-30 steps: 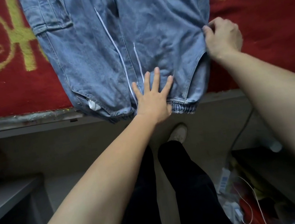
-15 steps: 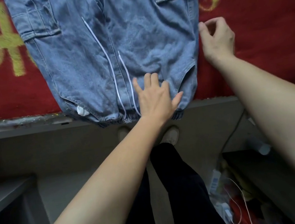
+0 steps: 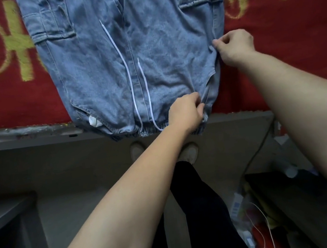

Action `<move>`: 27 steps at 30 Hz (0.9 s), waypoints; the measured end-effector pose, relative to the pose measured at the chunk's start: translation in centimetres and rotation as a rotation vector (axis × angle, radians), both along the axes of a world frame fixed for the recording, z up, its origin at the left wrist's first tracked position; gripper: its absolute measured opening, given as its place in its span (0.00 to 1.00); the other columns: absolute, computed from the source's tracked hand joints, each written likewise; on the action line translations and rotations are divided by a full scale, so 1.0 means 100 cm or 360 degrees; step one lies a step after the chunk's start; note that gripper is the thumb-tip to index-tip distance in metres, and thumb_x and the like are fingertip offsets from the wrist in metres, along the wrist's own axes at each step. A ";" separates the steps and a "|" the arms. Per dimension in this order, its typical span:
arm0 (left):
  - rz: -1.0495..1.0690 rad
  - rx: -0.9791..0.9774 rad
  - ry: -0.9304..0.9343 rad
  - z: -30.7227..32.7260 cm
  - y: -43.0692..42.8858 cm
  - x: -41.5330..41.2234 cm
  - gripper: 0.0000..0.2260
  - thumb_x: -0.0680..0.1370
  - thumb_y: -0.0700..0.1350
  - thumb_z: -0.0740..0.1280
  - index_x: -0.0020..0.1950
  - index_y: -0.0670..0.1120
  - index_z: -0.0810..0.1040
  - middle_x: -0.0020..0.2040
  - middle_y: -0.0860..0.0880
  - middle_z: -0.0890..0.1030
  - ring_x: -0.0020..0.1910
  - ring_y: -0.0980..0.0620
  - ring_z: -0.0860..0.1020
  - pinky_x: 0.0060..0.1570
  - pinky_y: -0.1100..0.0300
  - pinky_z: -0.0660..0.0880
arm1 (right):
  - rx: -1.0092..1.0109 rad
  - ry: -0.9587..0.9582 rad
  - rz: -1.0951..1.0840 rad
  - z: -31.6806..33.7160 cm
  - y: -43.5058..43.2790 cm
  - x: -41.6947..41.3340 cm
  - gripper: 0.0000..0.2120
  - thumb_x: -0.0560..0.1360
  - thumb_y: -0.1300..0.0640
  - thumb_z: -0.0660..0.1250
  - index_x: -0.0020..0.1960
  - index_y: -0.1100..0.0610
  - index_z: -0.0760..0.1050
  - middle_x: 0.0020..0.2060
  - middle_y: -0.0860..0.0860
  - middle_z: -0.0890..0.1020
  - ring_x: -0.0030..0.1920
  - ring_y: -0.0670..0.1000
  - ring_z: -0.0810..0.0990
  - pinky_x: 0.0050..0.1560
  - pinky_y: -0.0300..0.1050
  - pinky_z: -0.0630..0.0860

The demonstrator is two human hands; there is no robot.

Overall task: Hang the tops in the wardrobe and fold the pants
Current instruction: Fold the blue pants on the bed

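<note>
Flat before, the left hand [image 3: 186, 112] now pinches the jeans [image 3: 149, 62] at their 5 o'clock waistband corner, right hand [image 3: 233, 45] fingers [image 3: 217, 42] pinch the 3 o'clock side seam; jeans flat on red blanket [image 3: 286, 60], fold likely starting.

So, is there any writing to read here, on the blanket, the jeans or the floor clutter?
"D", then perhaps "H": large yellow shapes on the red blanket, partly hidden by the jeans; uncertain.
The white tag at the jeans pocket: nothing legible.
The blue-and-white packet on the floor: print too blurred.
</note>
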State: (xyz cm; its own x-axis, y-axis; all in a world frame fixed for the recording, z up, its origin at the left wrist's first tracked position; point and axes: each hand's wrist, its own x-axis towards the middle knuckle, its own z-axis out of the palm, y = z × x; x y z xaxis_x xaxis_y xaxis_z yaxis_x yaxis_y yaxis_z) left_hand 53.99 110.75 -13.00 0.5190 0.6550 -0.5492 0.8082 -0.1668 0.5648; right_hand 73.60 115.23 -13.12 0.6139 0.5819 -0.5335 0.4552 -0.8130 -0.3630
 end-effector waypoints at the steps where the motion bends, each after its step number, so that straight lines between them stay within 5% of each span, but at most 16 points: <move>1: 0.0084 -0.0091 -0.0072 0.002 0.002 -0.007 0.07 0.79 0.48 0.65 0.43 0.47 0.73 0.40 0.49 0.78 0.43 0.46 0.76 0.42 0.54 0.72 | 0.0036 -0.0015 -0.0051 0.004 0.003 -0.005 0.15 0.78 0.46 0.64 0.55 0.54 0.82 0.57 0.55 0.83 0.61 0.55 0.78 0.59 0.44 0.71; 7: 0.0636 -0.0696 -0.0519 0.033 0.041 -0.052 0.06 0.79 0.40 0.67 0.42 0.44 0.73 0.37 0.47 0.76 0.37 0.51 0.74 0.44 0.53 0.76 | 0.0570 0.0192 -0.0612 0.039 0.040 -0.066 0.14 0.81 0.50 0.62 0.58 0.60 0.77 0.56 0.53 0.81 0.54 0.48 0.77 0.55 0.37 0.69; 14: 0.1125 -0.0664 -0.0646 0.071 0.093 -0.176 0.02 0.79 0.40 0.68 0.47 0.44 0.78 0.40 0.47 0.79 0.36 0.56 0.76 0.39 0.58 0.78 | 0.1000 -0.0014 0.0136 0.093 0.117 -0.195 0.12 0.81 0.58 0.61 0.54 0.68 0.74 0.52 0.63 0.78 0.55 0.59 0.76 0.56 0.45 0.66; 18: 0.1070 -0.0273 -0.0258 0.055 0.102 -0.256 0.03 0.76 0.42 0.72 0.43 0.46 0.81 0.39 0.47 0.83 0.34 0.58 0.77 0.41 0.64 0.75 | 0.0862 0.0110 0.0756 0.081 0.146 -0.285 0.13 0.82 0.57 0.58 0.55 0.68 0.72 0.54 0.63 0.76 0.55 0.60 0.74 0.56 0.49 0.66; 21: 0.1098 -0.0293 -0.0036 0.030 0.095 -0.293 0.04 0.76 0.45 0.72 0.41 0.48 0.81 0.39 0.45 0.84 0.34 0.54 0.78 0.41 0.60 0.74 | 0.0662 0.0180 0.1069 0.054 0.155 -0.336 0.13 0.83 0.57 0.56 0.57 0.66 0.71 0.56 0.62 0.74 0.55 0.61 0.74 0.54 0.51 0.65; 27: 0.1130 -0.0345 0.0219 -0.012 0.096 -0.315 0.07 0.77 0.47 0.70 0.49 0.45 0.85 0.46 0.45 0.85 0.51 0.45 0.82 0.54 0.55 0.77 | 0.0198 0.0339 0.1400 0.008 0.147 -0.354 0.14 0.80 0.62 0.60 0.62 0.61 0.77 0.66 0.60 0.74 0.68 0.58 0.72 0.67 0.46 0.66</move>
State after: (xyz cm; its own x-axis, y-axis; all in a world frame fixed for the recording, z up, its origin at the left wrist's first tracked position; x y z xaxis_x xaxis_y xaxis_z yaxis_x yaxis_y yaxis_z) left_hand 22.52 120.31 -14.20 -0.0700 0.6763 -0.7333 0.7455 0.5239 0.4120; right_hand 38.18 129.89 -12.29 -0.1827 0.8541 -0.4869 0.8056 -0.1538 -0.5721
